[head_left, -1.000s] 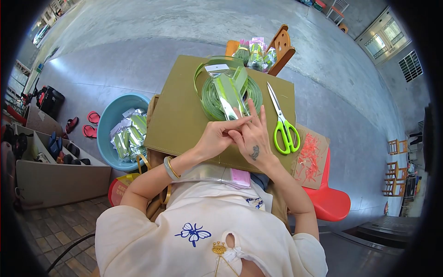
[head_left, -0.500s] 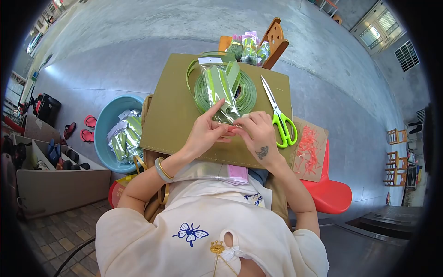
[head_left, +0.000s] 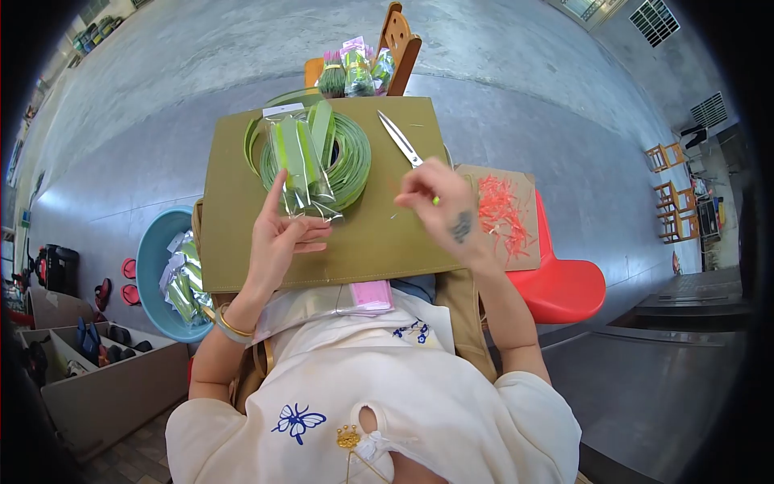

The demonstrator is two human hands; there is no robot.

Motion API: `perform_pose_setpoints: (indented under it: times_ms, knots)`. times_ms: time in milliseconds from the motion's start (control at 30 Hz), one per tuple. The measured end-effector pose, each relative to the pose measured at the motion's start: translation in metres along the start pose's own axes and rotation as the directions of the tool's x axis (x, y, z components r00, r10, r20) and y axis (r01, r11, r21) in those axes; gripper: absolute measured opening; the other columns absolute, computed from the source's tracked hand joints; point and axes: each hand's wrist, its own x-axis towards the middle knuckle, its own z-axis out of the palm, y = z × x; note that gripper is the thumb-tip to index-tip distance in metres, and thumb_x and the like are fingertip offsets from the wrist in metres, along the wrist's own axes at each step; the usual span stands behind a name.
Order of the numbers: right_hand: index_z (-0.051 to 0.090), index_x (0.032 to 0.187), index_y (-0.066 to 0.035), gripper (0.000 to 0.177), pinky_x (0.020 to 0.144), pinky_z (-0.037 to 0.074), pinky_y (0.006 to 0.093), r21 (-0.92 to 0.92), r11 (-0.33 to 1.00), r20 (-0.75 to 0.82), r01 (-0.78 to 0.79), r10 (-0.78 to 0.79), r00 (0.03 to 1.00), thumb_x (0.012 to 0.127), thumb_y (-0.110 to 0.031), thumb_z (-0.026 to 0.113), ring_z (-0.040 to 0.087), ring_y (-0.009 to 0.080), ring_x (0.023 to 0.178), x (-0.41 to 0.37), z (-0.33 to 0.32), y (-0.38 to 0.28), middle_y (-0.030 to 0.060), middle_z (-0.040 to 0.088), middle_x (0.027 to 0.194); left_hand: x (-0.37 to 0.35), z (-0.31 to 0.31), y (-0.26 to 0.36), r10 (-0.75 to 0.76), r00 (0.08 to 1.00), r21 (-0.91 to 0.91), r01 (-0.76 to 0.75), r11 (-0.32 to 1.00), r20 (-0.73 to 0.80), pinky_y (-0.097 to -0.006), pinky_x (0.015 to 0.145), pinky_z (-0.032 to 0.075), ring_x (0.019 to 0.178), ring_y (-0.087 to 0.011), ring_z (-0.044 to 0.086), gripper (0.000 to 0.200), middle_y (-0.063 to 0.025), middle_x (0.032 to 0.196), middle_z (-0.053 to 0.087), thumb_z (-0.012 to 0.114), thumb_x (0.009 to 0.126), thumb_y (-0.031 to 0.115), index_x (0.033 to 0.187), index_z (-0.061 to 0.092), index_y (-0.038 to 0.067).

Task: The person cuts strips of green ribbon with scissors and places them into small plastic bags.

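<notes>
My left hand (head_left: 282, 234) is at the lower end of a clear plastic bag (head_left: 297, 157) with flat green strips inside. Its index finger lies stretched along the bag's side, while the thumb and other fingers close at the bottom edge. Under the bag is a coil of green ribbon (head_left: 355, 165) on the olive table (head_left: 379, 250). My right hand (head_left: 442, 208), slightly blurred, hovers above the scissors (head_left: 399, 139), hiding their green handles. Its fingers are pinched together; what they hold, if anything, cannot be made out.
Right of the table, a cardboard sheet (head_left: 476, 179) with red-orange strips (head_left: 504, 214) rests on a red chair (head_left: 564, 286). A blue basin (head_left: 149, 270) of filled bags stands left. Clear bags (head_left: 302, 310) lie on my lap. A wooden chair (head_left: 399, 48) with packets stands behind.
My right hand has left the bag's lower edge and moved right, over the scissors' handles. My left hand stays at the bag. The whole view has shifted.
</notes>
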Motion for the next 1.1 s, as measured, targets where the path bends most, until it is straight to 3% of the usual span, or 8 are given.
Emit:
perform_pose_setpoints:
  times_ms: [167, 300, 400, 533, 733, 933, 1000, 1100]
  knots:
    - [0.056, 0.063, 0.004, 0.018, 0.051, 0.044, 0.0281, -0.404, 0.676, -0.386, -0.617, 0.485, 0.785, 0.069, -0.009, 0.067, 0.054, 0.0135, 0.052, -0.063, -0.096, 0.167, 0.0078, 0.056, 0.054, -0.018, -0.011, 0.000, -0.037, 0.999, 0.100, 0.039, 0.994, -0.023, -0.0291, 0.058, 0.056, 0.070, -0.0250, 0.067, 0.065, -0.0190, 0.087, 0.065, 0.046, 0.092, 0.013, 0.143, 0.007, 0.011]
    - [0.058, 0.060, 0.002, 0.016, 0.057, 0.050, 0.0383, -0.526, 0.409, -0.508, -0.746, 0.552, 0.661, 0.064, -0.011, 0.068, 0.062, 0.0269, 0.056, -0.157, -0.071, 0.323, 0.0178, 0.059, 0.058, -0.015, -0.042, -0.013, 0.120, 0.972, 0.247, -0.068, 0.967, -0.202, -0.0252, 0.051, 0.052, 0.063, -0.0193, 0.065, 0.060, -0.0175, 0.089, 0.065, 0.049, 0.091, 0.011, 0.141, 0.016, 0.008]
    - [0.063, 0.085, 0.001, 0.018, 0.076, 0.049, 0.0468, -0.663, 0.326, -0.394, -0.674, 0.613, 0.685, 0.074, -0.005, 0.051, 0.061, 0.0394, 0.088, -0.164, -0.054, 0.335, 0.0243, 0.063, 0.086, -0.015, -0.055, -0.016, 0.224, 0.952, 0.441, -0.112, 0.890, -0.210, -0.0230, 0.048, 0.049, 0.058, -0.0143, 0.063, 0.055, -0.0140, 0.088, 0.066, 0.052, 0.088, 0.006, 0.137, 0.028, 0.006]
    - [0.061, 0.088, 0.003, 0.021, 0.057, 0.052, 0.0434, -0.492, 0.211, -0.230, -0.844, 0.904, 0.360, 0.074, 0.000, 0.047, 0.064, 0.0353, 0.062, -0.129, -0.079, 0.312, 0.0244, 0.062, 0.069, -0.014, -0.056, -0.032, 0.437, 0.891, 0.694, -0.238, 0.680, -0.123, -0.0223, 0.048, 0.047, 0.053, -0.0107, 0.057, 0.057, -0.0116, 0.099, 0.062, 0.058, 0.079, -0.002, 0.133, 0.039, 0.008]
    - [0.056, 0.064, 0.008, 0.011, 0.042, 0.050, 0.0372, -0.305, 0.393, -0.374, -0.867, 0.788, 0.489, 0.072, 0.003, 0.050, 0.060, 0.0259, 0.047, -0.078, -0.130, 0.208, 0.0164, 0.059, 0.057, 0.009, -0.042, -0.040, 0.703, 0.659, 0.847, -0.508, 0.154, 0.268, -0.0260, 0.046, 0.044, 0.052, -0.0104, 0.044, 0.066, -0.0106, 0.119, 0.044, 0.069, 0.068, -0.002, 0.128, 0.047, 0.014]
    - [0.060, 0.063, 0.005, 0.010, 0.044, 0.051, 0.0350, -0.195, 0.143, -0.221, -0.970, 0.958, 0.185, 0.070, 0.004, 0.052, 0.062, 0.0246, 0.051, -0.105, -0.103, 0.291, 0.0155, 0.061, 0.058, 0.022, -0.031, -0.037, 0.737, 0.615, 0.801, -0.573, 0.172, 0.282, -0.0244, 0.043, 0.042, 0.047, -0.0082, 0.042, 0.047, -0.0081, 0.123, 0.045, 0.071, 0.068, -0.001, 0.113, 0.061, 0.012]
    - [0.059, 0.063, 0.004, 0.009, 0.043, 0.050, 0.0340, -0.384, 0.041, -0.154, -0.922, 0.982, 0.108, 0.069, 0.004, 0.053, 0.062, 0.0237, 0.051, -0.130, -0.082, 0.344, 0.0150, 0.060, 0.058, 0.021, -0.030, -0.038, 0.739, 0.617, 0.797, -0.574, 0.188, 0.270, -0.0241, 0.042, 0.042, 0.046, -0.0078, 0.042, 0.046, -0.0081, 0.124, 0.045, 0.071, 0.069, -0.001, 0.112, 0.061, 0.012]
    - [0.058, 0.062, 0.002, 0.010, 0.043, 0.048, 0.0333, -0.380, 0.172, -0.121, -0.909, 0.965, 0.233, 0.070, 0.000, 0.053, 0.062, 0.0218, 0.051, -0.143, -0.078, 0.340, 0.0140, 0.059, 0.055, 0.021, -0.031, -0.040, 0.746, 0.610, 0.792, -0.580, 0.191, 0.267, -0.0237, 0.042, 0.041, 0.046, -0.0073, 0.042, 0.047, -0.0084, 0.123, 0.046, 0.071, 0.069, -0.001, 0.112, 0.060, 0.012]
